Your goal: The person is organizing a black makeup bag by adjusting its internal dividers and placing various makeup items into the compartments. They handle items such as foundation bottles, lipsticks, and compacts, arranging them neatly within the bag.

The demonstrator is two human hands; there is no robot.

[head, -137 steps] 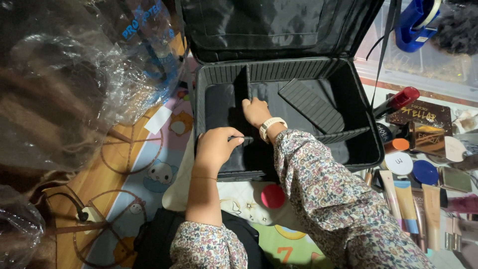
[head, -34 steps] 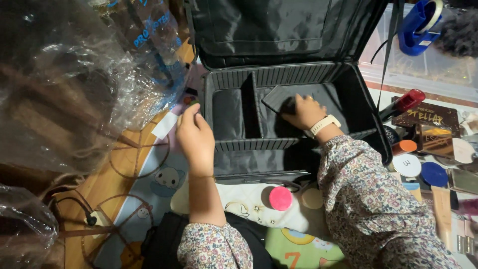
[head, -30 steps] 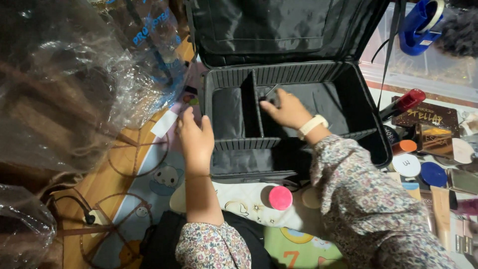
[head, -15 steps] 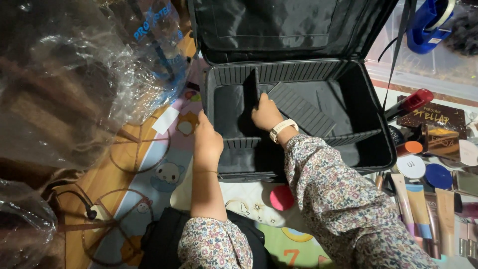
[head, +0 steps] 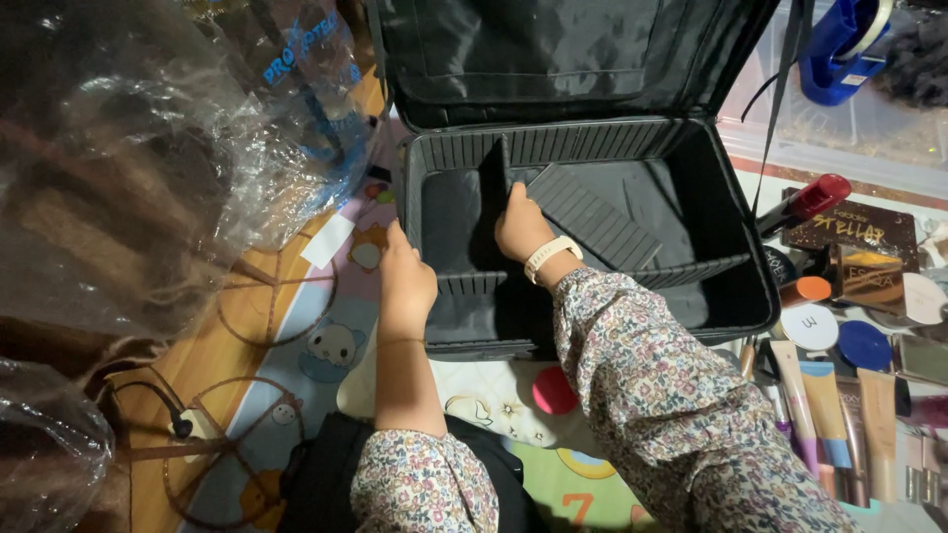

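We see an open black case point(head: 731, 296) in the upper middle of the frame, lid up. Our left hand point(head: 405, 276) rests on its left wall, fingers curled over the rim, not clenched on anything loose. Our right hand point(head: 521, 225) is inside, fingers pinching the upright divider point(head: 494, 188) at the centre-left. A ribbed panel point(head: 592, 212) lies flat just right of it. Makeup tubes point(head: 825, 395) & compacts sit at the right edge; plastic wrap point(head: 148, 148) fills the upper left.
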